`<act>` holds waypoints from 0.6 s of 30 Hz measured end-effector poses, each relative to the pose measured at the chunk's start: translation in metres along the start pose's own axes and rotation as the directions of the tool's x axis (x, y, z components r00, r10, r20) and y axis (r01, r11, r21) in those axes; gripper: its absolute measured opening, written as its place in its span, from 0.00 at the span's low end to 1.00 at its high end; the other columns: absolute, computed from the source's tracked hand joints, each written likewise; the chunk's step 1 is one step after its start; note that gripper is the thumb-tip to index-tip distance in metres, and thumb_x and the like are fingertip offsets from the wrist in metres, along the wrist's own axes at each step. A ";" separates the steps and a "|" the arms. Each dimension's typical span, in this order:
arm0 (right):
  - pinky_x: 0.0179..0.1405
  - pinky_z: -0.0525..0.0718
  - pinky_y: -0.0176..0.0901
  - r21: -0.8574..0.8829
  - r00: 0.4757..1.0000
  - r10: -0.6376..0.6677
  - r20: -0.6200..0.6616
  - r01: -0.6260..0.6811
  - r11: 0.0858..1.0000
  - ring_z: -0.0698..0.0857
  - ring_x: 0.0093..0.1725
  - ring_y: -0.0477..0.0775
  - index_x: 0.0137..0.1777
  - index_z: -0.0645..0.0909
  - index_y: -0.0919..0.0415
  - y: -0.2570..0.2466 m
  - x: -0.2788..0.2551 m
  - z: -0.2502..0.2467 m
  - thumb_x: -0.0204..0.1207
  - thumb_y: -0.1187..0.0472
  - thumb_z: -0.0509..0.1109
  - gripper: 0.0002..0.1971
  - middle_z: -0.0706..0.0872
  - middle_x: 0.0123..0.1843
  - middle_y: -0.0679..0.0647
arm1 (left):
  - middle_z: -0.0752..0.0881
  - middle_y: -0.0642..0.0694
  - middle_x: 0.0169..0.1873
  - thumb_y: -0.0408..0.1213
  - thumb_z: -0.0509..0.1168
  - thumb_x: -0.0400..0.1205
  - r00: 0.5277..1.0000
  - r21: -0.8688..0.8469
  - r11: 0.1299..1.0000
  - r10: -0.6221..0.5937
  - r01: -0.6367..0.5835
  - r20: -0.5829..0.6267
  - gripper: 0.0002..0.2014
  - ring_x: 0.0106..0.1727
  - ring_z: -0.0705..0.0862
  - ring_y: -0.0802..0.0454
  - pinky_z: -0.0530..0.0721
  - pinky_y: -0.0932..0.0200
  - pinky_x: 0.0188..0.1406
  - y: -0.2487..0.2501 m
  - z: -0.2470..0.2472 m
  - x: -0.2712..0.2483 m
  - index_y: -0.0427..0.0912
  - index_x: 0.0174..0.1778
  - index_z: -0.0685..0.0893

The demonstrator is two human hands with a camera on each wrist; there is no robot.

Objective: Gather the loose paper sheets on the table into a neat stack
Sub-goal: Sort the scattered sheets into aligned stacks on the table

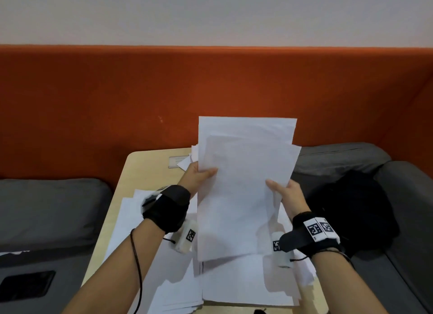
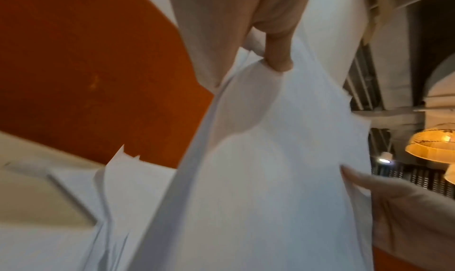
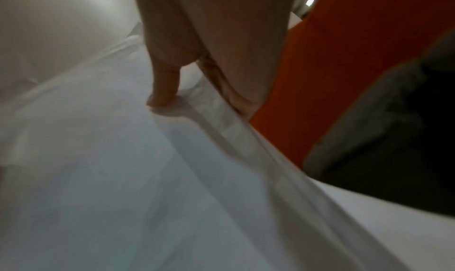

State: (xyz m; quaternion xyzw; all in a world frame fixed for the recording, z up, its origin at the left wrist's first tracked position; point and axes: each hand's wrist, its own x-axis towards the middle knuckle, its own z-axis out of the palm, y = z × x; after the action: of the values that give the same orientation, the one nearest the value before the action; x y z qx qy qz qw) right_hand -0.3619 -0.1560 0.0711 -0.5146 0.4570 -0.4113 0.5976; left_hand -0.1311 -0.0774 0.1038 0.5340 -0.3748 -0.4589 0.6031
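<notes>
A bundle of white paper sheets [image 1: 243,184] stands nearly upright above the table, its sheets uneven at the top. My left hand [image 1: 201,176] pinches the bundle's left edge, thumb on the front. My right hand [image 1: 281,191] pinches the right edge the same way. In the left wrist view the left thumb presses the paper bundle [image 2: 270,168]. The right wrist view has my thumb on the sheets [image 3: 123,168]. More loose sheets [image 1: 246,283] lie overlapping on the wooden table [image 1: 140,168] below, and several others [image 1: 131,215] spread to the left.
An orange padded wall [image 1: 164,91] rises behind the table. Grey seat cushions flank it, the left cushion [image 1: 46,208] holding a black phone [image 1: 25,285] and the right one a black bag [image 1: 351,208]. A small card [image 1: 178,161] lies at the table's far edge.
</notes>
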 end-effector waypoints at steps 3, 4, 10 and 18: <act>0.50 0.86 0.47 0.019 0.988 -0.149 -0.041 0.150 0.989 0.89 0.46 0.54 0.46 0.86 0.62 -0.027 0.000 0.006 0.74 0.68 0.72 0.04 0.91 0.44 0.54 | 0.90 0.56 0.37 0.23 0.60 0.82 0.988 0.044 0.992 0.120 -0.116 -0.099 0.12 0.34 0.87 0.67 0.85 0.70 0.40 0.016 0.009 0.007 0.35 0.60 0.80; 0.45 0.86 0.41 0.020 0.983 -0.177 -0.046 0.178 0.984 0.89 0.41 0.48 0.46 0.85 0.62 -0.033 -0.001 0.008 0.74 0.68 0.71 0.03 0.92 0.39 0.49 | 0.89 0.51 0.43 0.25 0.60 0.82 0.980 0.066 0.987 0.155 -0.148 -0.121 0.13 0.36 0.87 0.69 0.85 0.69 0.43 0.020 0.012 0.009 0.33 0.62 0.80; 0.39 0.85 0.31 0.053 0.961 -0.271 -0.063 0.274 0.960 0.88 0.39 0.39 0.46 0.83 0.59 -0.048 -0.004 0.015 0.75 0.69 0.71 0.05 0.88 0.43 0.49 | 0.84 0.46 0.52 0.26 0.60 0.82 0.958 0.081 0.963 0.263 -0.255 -0.110 0.11 0.40 0.86 0.70 0.83 0.64 0.51 0.031 0.024 0.007 0.39 0.58 0.80; 0.40 0.84 0.35 0.055 0.945 -0.324 -0.048 0.326 0.944 0.88 0.39 0.38 0.44 0.83 0.54 -0.061 -0.008 0.016 0.75 0.67 0.71 0.06 0.88 0.43 0.48 | 0.85 0.52 0.40 0.27 0.64 0.81 0.958 0.135 0.960 0.262 -0.246 -0.116 0.05 0.33 0.85 0.70 0.83 0.71 0.39 0.035 0.024 0.004 0.39 0.50 0.82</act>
State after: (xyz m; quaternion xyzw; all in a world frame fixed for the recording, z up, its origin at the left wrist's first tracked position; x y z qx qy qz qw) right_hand -0.3500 -0.1529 0.1329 -0.5559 0.3642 -0.5283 0.5284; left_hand -0.1474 -0.0878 0.1421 0.5458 -0.4259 -0.3177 0.6479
